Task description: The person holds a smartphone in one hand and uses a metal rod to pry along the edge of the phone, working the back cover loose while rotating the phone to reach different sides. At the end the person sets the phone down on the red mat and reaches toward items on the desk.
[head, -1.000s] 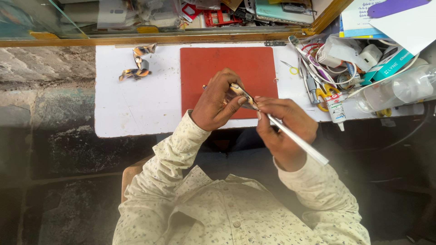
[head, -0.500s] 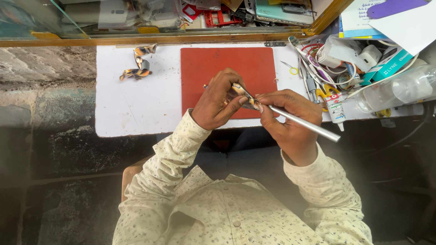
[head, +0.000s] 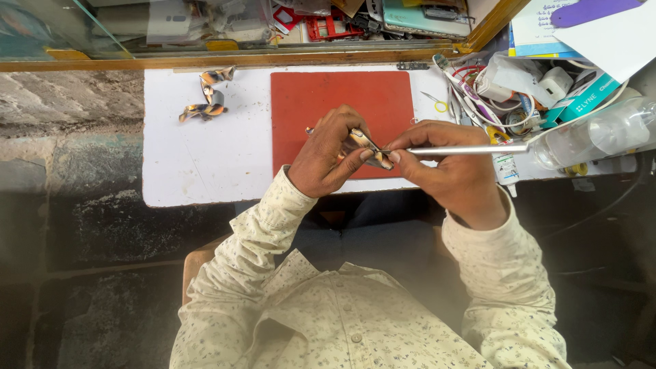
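My left hand [head: 329,154] grips a small brown-and-cream patterned piece [head: 366,145] over the near edge of the red mat [head: 328,102]. My right hand [head: 451,167] pinches a long thin metal tool [head: 471,148] near its tip. The tool lies almost level, its tip touching the piece and its tail pointing right. Both hands meet just above the white tabletop [head: 205,164]. Fingers hide most of the piece.
A twisted brown-patterned strip [head: 207,98] lies at the table's back left. Cables, small scissors [head: 436,103], a glue tube [head: 506,167], boxes and a clear plastic bottle [head: 601,133] crowd the right side. A wooden-framed glass case [head: 239,34] runs along the back edge.
The metal tool has swung from slanting down towards my lap to nearly level, its tail now pointing right. My right hand rose with it; the left hand stayed put.
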